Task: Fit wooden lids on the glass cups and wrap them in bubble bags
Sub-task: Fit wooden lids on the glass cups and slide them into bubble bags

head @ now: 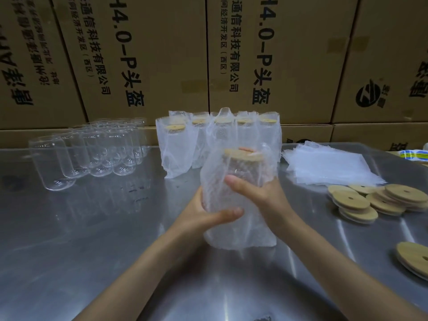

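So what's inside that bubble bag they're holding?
The bubble bag, gripped by the left hand and right hand, holds a glass cup with a wooden lid. The cup's base is hidden by the wrap.

A steel worktop (92,239) is carrying bare glass cups (92,151) at its far left. Right of them, bagged cups (185,140) are standing, then flat bubble bags (328,165), with wooden lids (375,200) lying nearest the right edge.

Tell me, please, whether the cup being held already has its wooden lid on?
On. A wooden lid caps the cup, seen through the bubble bag that the left hand and right hand hold.
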Tool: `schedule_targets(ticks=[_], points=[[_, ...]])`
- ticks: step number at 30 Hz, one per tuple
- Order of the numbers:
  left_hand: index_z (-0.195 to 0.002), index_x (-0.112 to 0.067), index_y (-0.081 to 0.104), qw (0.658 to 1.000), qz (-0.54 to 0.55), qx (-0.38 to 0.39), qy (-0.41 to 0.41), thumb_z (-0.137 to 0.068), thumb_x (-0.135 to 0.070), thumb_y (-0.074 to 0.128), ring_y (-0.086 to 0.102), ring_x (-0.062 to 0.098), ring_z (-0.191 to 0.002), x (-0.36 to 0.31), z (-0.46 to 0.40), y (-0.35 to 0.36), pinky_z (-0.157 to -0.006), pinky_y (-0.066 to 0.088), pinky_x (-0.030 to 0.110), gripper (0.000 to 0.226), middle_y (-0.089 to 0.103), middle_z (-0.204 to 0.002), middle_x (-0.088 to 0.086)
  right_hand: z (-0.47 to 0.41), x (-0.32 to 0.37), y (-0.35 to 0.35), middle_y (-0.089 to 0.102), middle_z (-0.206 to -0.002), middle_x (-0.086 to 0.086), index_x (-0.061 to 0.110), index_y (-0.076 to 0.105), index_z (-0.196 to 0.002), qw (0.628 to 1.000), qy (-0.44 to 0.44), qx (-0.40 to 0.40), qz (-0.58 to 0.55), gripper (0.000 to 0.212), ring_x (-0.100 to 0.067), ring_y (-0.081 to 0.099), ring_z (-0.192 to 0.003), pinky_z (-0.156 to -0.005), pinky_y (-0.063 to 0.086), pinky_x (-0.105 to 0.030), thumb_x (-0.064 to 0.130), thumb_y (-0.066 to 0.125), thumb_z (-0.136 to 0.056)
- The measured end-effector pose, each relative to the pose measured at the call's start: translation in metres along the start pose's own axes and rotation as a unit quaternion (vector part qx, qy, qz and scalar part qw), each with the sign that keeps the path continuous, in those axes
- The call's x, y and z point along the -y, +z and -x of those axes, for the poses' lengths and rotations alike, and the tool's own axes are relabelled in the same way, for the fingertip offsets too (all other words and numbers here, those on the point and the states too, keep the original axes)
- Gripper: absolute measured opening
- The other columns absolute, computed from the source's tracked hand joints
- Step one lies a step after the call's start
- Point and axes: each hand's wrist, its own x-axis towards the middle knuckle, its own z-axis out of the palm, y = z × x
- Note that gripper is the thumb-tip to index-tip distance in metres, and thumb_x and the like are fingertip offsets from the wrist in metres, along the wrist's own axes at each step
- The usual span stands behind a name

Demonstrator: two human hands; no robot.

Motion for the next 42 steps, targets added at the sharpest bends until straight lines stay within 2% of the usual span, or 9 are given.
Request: schedule_targets(ticks=[5,10,14,19,24,28,31,36,42], points=[[-0.114,-0.033,0.063,0.991,-0.11,-0.014,0.068,-0.069,-0.019,0.079,0.062,0.003,-0.11,-0.018,0.0,0.002,-0.087,0.047,0.014,0.05,0.068,-0.115,-0.014,0.003,0.004,0.01,0.061,-0.119,-0.005,0.026,0.043,-0.13,0.996,-0.043,0.032,0.069,0.081,-0.012,0.065,-0.106,-0.086,0.054,-0.025,0.025,0.084,-0.06],[-0.134,-0.015,0.044,0.99,-0.098,-0.036,0.092,-0.066,-0.006,0.081,0.062,0.008,-0.113,-0.017,-0.003,0.007,-0.087,0.049,0.016,0.077,0.065,-0.121,-0.004,0.004,0.008,0.014,0.062,-0.114,-0.001,0.026,0.051,-0.119,0.997,-0.071,-0.001,0.043,0.064,-0.014,0.067,-0.101,-0.078,0.054,-0.022,0.038,0.076,-0.062],[-0.132,-0.023,0.041,0.989,-0.092,-0.061,0.101,-0.063,-0.017,0.086,0.062,0.011,-0.114,-0.014,-0.003,0.007,-0.086,0.051,0.021,0.083,0.063,-0.121,-0.005,0.004,0.008,0.016,0.063,-0.117,0.002,0.026,0.05,-0.122,0.996,-0.074,-0.008,0.055,0.065,-0.013,0.066,-0.103,-0.077,0.054,-0.022,0.047,0.073,-0.065],[-0.139,-0.032,0.031,0.98,-0.121,-0.12,0.104,-0.053,-0.043,0.084,0.054,0.007,-0.123,-0.012,-0.002,0.002,-0.098,0.049,0.027,0.102,0.055,-0.131,-0.01,-0.004,0.003,-0.004,0.043,-0.142,0.007,0.043,0.024,-0.141,0.992,0.053,0.077,0.079,0.124,-0.007,0.05,-0.125,-0.101,0.044,-0.025,0.085,0.072,-0.035],[-0.139,-0.038,0.026,0.957,-0.15,-0.205,0.138,-0.052,-0.041,0.087,0.044,-0.013,-0.121,-0.008,-0.004,-0.003,-0.095,0.04,0.009,0.106,0.042,-0.128,-0.037,0.002,-0.024,-0.023,0.034,-0.152,0.014,0.032,0.011,-0.152,0.947,0.195,0.245,0.075,0.139,-0.004,0.035,-0.138,-0.113,0.033,-0.034,0.058,0.091,-0.042],[-0.136,-0.042,0.024,0.947,-0.156,-0.223,0.172,-0.055,-0.039,0.086,0.046,-0.015,-0.117,-0.003,-0.004,-0.001,-0.09,0.04,0.005,0.102,0.042,-0.118,-0.046,0.011,-0.048,0.009,0.06,-0.132,0.008,0.021,0.043,-0.141,0.981,0.078,0.152,0.093,0.08,-0.006,0.054,-0.124,-0.101,0.045,-0.022,0.017,0.084,-0.072],[-0.137,-0.05,0.019,0.945,-0.154,-0.233,0.17,-0.051,-0.053,0.084,0.044,-0.016,-0.119,-0.002,-0.006,-0.002,-0.091,0.039,0.004,0.108,0.04,-0.123,-0.041,0.012,-0.053,0.02,0.067,-0.119,0.014,0.026,0.055,-0.128,0.991,0.043,0.089,0.092,0.058,-0.003,0.06,-0.114,-0.088,0.046,-0.011,0.015,0.081,-0.077],[-0.128,-0.053,0.025,0.935,-0.077,-0.3,0.172,-0.063,-0.082,0.056,0.041,-0.005,-0.128,0.006,-0.016,-0.02,-0.101,0.035,0.018,0.078,0.044,-0.134,-0.021,-0.005,-0.072,0.014,0.069,-0.114,0.003,0.019,0.054,-0.124,0.994,0.09,-0.017,0.056,0.067,-0.003,0.064,-0.105,-0.085,0.051,-0.015,0.022,0.086,-0.065],[-0.14,-0.026,0.03,0.893,-0.092,-0.437,0.048,-0.099,-0.034,0.046,0.039,0.015,-0.131,0.05,-0.045,-0.071,-0.095,0.028,0.014,0.045,0.043,-0.133,-0.01,-0.058,-0.11,0.014,0.056,-0.132,0.0,0.017,0.04,-0.139,0.983,0.097,-0.138,0.075,0.087,-0.015,0.055,-0.122,-0.105,0.044,-0.033,0.021,0.087,-0.066]])
